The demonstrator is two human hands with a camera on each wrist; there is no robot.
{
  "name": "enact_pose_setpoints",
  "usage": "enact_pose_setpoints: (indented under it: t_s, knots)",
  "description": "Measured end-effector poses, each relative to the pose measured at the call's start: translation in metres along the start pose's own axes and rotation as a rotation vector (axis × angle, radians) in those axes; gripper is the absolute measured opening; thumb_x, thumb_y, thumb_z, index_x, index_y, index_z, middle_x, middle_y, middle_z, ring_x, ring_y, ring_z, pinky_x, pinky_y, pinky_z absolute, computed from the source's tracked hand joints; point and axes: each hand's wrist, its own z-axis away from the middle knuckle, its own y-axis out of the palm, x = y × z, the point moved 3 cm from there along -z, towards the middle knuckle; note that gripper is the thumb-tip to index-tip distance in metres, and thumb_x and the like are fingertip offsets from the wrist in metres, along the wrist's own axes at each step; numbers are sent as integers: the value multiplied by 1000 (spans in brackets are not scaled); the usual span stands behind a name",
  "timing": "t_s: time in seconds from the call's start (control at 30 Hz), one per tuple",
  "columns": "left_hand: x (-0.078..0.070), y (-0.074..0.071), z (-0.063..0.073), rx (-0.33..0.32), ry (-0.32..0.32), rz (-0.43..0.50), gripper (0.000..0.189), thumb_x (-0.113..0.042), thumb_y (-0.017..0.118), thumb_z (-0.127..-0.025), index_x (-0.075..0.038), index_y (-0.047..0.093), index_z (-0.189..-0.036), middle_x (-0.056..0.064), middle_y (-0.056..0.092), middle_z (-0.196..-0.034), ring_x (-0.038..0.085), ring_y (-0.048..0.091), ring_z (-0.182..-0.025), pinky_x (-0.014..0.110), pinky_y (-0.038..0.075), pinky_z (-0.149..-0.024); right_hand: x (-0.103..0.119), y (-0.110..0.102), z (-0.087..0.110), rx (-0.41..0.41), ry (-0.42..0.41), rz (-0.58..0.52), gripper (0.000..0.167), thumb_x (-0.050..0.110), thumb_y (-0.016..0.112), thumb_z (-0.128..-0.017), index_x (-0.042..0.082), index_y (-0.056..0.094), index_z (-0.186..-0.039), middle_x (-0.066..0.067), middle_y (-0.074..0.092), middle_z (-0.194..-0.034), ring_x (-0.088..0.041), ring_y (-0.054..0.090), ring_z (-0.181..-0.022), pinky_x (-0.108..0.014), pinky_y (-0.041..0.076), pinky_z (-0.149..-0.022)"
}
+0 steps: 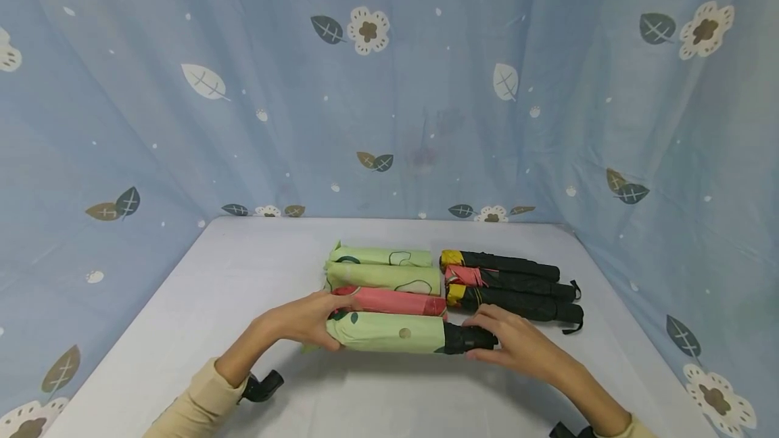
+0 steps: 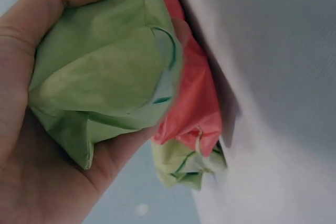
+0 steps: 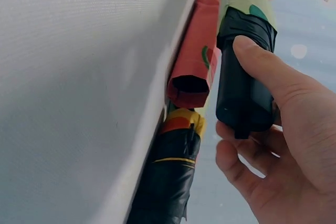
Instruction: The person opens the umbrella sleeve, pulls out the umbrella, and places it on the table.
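Observation:
My left hand grips the closed end of a light green umbrella sleeve, its thumb and fingers wrapped round the cloth. From the sleeve's right end sticks a black folded umbrella. My right hand holds that black end, thumb on one side and fingertips at the other. Just behind lies a red sleeve, its open mouth showing in the right wrist view. The held sleeve hangs slightly off the table in both wrist views.
Two more green sleeves lie behind the red one. To their right, three black folded umbrellas lie side by side, with yellow or red ends. A white table bears everything, with a blue patterned curtain around it.

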Motion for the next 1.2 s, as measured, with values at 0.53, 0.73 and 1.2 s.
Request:
enact_pose_setpoints:
  t_s: [0.53,0.73,1.2]
  knots:
    - [-2,-4,-7,-32,17,47,48,-25,80,-74,-29,64,-119,-17,62,-102,1,55,-85,19,48,-75,9,-7,-9,-103,-25,188,45,41,86,-71,23,71,-109,11,55,-96,3,45,-70,-16,41,-54]
    - [-5,-7,-9,-70,32,20,45,-23,79,-73,-30,65,-115,-18,62,-97,0,54,-79,19,48,-70,10,-3,-10,-55,3,169,45,34,81,-79,15,64,-117,3,68,-103,4,51,-58,-17,42,-51]
    - [-6,-8,-10,-84,17,-24,45,-21,78,-73,-28,66,-116,-18,61,-96,0,53,-78,18,47,-69,12,6,-12,-74,44,147,52,41,78,-80,18,64,-124,8,62,-87,5,43,-59,-16,33,-50]
